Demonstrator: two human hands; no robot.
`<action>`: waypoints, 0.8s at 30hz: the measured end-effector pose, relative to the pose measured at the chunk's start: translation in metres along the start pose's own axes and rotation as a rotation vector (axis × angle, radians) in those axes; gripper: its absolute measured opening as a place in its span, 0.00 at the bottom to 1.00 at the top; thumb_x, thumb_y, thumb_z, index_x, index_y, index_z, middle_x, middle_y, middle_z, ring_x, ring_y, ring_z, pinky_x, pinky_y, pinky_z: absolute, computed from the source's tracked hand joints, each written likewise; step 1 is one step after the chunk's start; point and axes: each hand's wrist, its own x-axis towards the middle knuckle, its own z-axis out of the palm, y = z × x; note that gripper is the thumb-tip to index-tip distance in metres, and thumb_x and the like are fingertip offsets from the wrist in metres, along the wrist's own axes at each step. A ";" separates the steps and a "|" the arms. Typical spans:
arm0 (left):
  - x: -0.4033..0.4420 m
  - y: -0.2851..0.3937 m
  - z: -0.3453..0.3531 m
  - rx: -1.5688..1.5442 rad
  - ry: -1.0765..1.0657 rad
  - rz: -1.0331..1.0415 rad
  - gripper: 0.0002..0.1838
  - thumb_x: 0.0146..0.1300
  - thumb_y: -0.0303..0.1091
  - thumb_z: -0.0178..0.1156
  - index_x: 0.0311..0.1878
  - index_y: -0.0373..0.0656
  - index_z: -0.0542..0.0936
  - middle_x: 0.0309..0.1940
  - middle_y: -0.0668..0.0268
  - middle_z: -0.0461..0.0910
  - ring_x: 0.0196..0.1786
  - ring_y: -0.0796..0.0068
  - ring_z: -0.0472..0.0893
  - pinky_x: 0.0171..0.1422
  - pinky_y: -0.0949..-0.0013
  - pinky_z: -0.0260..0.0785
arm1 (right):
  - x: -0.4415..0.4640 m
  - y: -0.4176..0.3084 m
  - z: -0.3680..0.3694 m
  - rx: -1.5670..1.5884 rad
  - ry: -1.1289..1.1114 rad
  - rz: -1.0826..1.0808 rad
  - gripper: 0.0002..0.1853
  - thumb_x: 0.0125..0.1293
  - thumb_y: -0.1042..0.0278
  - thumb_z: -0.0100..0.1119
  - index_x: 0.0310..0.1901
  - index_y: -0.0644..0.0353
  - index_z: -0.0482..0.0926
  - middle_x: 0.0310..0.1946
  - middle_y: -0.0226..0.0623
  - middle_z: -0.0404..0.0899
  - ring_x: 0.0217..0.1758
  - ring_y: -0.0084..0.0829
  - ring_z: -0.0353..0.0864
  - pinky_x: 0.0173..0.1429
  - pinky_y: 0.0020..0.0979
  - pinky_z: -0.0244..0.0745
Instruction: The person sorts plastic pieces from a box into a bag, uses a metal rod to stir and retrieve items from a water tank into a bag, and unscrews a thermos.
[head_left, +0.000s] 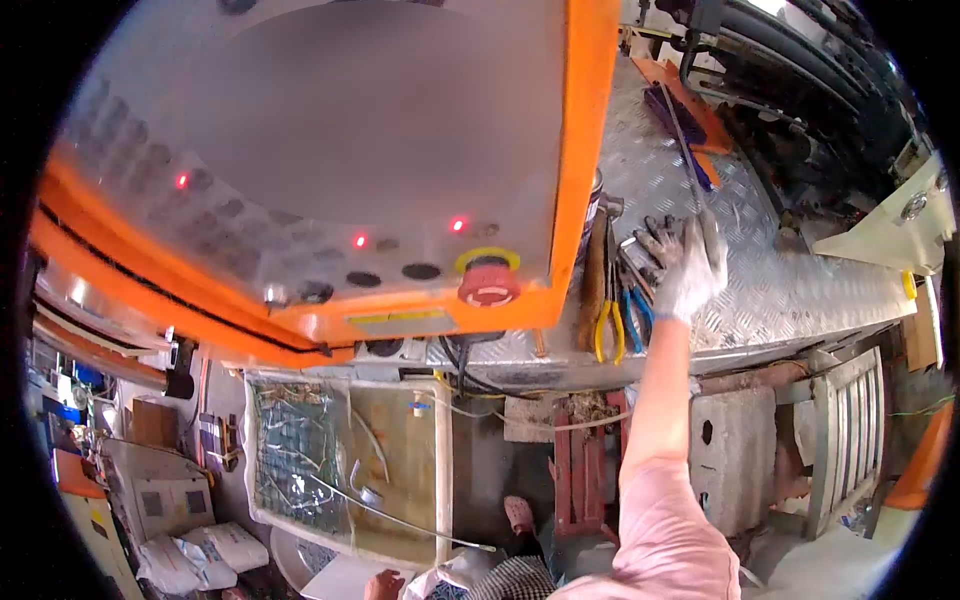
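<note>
My right hand (690, 268), in a whitish glove with dark-stained fingers, reaches over the metal tread-plate surface (770, 290). Its upper fingers close around the near end of a long thin metal rod (684, 135); the other fingers are spread. The rod's far part lies across a purple-bristled brush (668, 118). Just left of this hand are yellow-handled pliers (608, 330), blue-handled pliers (637, 312) and a hammer (594, 270) with a wooden handle. My left hand (383, 585) is low at the bottom edge, bare, mostly cut off, its fingers unclear.
An orange-framed machine panel (585, 130) with a red emergency stop button (489, 284) fills the upper left. Dark machinery with hoses (800, 60) stands at upper right. Below are a white-rimmed tub (447, 470) holding liquid, a red metal stand (580, 460) and white sacks (215, 550).
</note>
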 end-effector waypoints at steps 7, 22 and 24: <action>-0.002 0.018 0.017 -0.028 0.109 0.154 0.24 0.56 0.38 0.63 0.55 0.41 0.72 0.39 0.52 0.81 0.43 0.49 0.80 0.45 0.53 0.73 | -0.150 -0.012 -0.037 -0.190 -0.220 -0.101 0.14 0.53 0.89 0.59 0.42 0.65 0.81 0.39 0.38 0.81 0.45 0.29 0.78 0.51 0.32 0.77; -0.128 -0.067 0.043 -0.545 0.577 0.353 0.17 0.62 0.29 0.58 0.54 0.38 0.71 0.41 0.54 0.76 0.42 0.62 0.80 0.45 0.63 0.73 | -0.614 -0.102 -0.195 -0.496 -1.060 1.112 0.09 0.54 0.87 0.60 0.37 0.67 0.79 0.34 0.37 0.81 0.35 0.28 0.80 0.43 0.31 0.80; -0.147 -0.120 0.059 -0.549 0.563 0.340 0.07 0.62 0.31 0.57 0.37 0.35 0.76 0.32 0.54 0.78 0.39 0.54 0.79 0.44 0.61 0.71 | -0.672 -0.123 -0.221 -0.516 -1.134 1.130 0.09 0.53 0.86 0.62 0.37 0.66 0.80 0.34 0.35 0.81 0.35 0.26 0.80 0.41 0.28 0.79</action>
